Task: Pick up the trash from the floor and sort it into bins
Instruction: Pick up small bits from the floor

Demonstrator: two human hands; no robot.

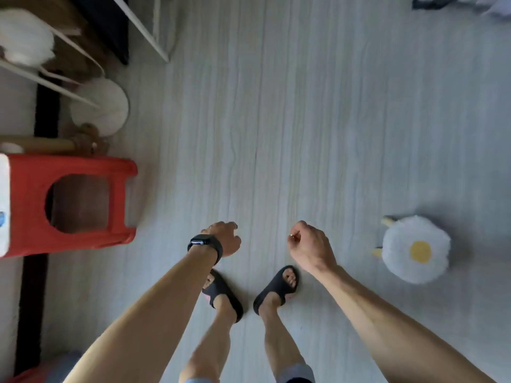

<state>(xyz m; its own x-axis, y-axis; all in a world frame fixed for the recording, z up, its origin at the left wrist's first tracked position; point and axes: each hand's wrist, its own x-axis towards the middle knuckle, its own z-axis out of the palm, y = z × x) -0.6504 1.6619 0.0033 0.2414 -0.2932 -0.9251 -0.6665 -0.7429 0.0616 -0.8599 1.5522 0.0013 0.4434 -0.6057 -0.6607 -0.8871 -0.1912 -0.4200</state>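
Note:
Both my arms reach forward over a pale wood-grain floor [290,120]. My left hand [225,237], with a black watch on the wrist, hangs with its fingers curled in and nothing visible in it. My right hand [311,246] is also loosely curled, a ring on one finger, and holds nothing I can see. No trash shows on the floor between or ahead of my hands. My feet in black slides [276,290] stand below my hands. No bin can be made out with certainty.
A red plastic stool [74,200] stands at the left. Behind it are white furniture legs [143,31] and a round white stool [102,106]. A white daisy-shaped stool [416,248] sits at the right. A dark item and white things [431,2] lie at the top right.

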